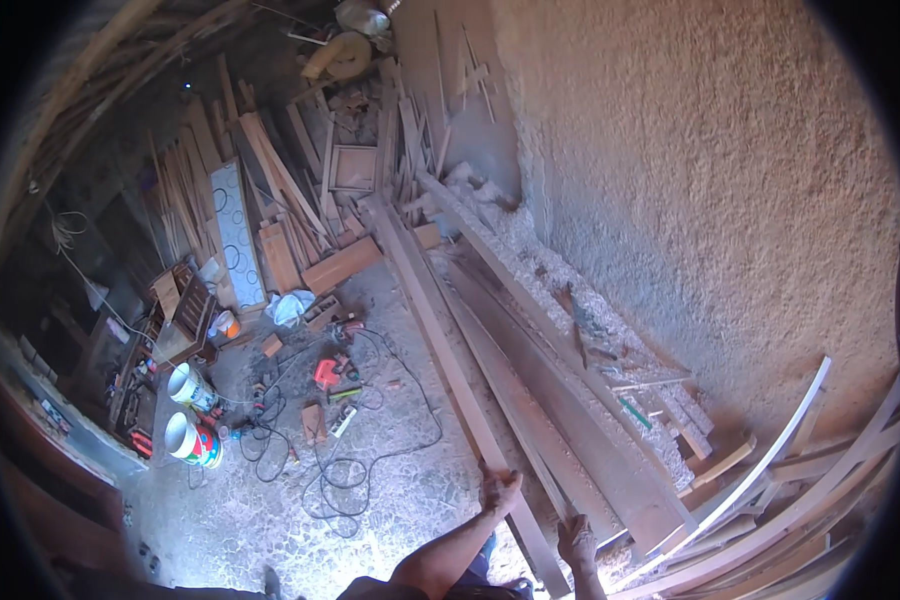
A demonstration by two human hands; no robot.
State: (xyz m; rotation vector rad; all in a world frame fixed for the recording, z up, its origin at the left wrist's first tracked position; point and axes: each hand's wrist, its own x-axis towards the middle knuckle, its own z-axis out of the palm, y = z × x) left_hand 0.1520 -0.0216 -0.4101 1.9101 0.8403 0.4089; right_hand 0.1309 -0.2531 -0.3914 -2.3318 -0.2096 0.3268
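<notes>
My left hand (497, 492) reaches down with spread fingers onto the near end of a long wooden plank (450, 360) that runs from the floor near me up toward the back wall. My right hand (576, 541) rests on the end of a neighbouring long plank (550, 420) just to the right, fingers curled over it. Several more long boards (530, 310) lie alongside, parallel to these two, with wood shavings (530, 250) heaped against the wall behind them.
A rough plastered wall (710, 180) stands at the right. Curved pale wooden strips (770, 470) pile at the lower right. Two white buckets (192, 412), power tools (328, 375) and black cables (350, 470) lie on the floor at left. Stacked timber (270, 190) leans at the back.
</notes>
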